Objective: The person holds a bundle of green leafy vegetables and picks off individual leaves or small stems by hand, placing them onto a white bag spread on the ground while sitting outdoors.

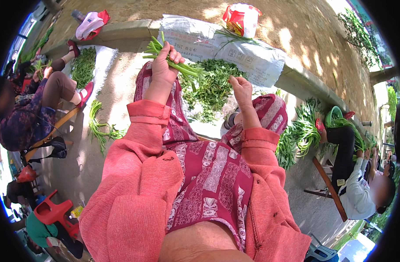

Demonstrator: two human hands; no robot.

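Note:
My left hand [165, 65] is wrapped round a bunch of green leafy stalks [187, 70], held above my left knee with the cut ends pointing up and left. My right hand [241, 89] hovers above my right knee, thumb and fingertips pinched together. Whatever lies in that pinch, if anything, is too small to make out. Between my knees a heap of loose green leaves [215, 83] spreads over a pale woven sack [263, 63] on the ground.
Beyond the sack runs a kerb [305, 81] with a red and white bag [242, 19] on it. Stalk bunches lie on the ground at left [97, 122] and right [307, 131]. Seated people work on both sides; a red stool [55, 212] stands lower left.

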